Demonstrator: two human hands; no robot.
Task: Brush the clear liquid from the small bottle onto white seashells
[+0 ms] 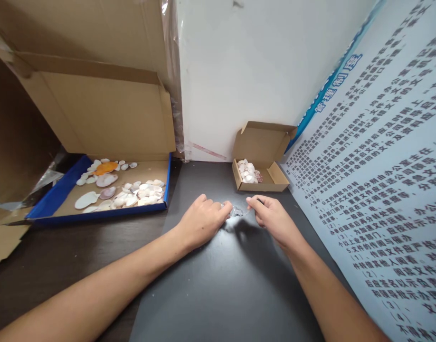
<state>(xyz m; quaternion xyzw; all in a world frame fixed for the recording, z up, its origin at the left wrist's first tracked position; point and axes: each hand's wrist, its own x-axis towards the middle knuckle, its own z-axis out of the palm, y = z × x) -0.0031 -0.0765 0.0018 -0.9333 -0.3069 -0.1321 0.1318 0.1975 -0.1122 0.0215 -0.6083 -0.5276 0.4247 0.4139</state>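
Observation:
My left hand [205, 221] is closed on one side of a small clear plastic piece [236, 212], low over the dark grey mat [218, 285]. On the other side, my right hand [270, 216] pinches the end of the same clear material between thumb and forefinger. The plastic stretches between both hands and catches the light; its exact shape is too small to tell. Behind my hands, a small open cardboard box [280, 186] holds white shells [248, 171] and some pinkish ones at its left side.
A large open box with blue edges [97, 218] stands at the left, holding many pale shells [143, 194] and an orange one [107, 167]. A white wall [239, 71] rises behind the mat. A printed board [374, 156] leans along the right.

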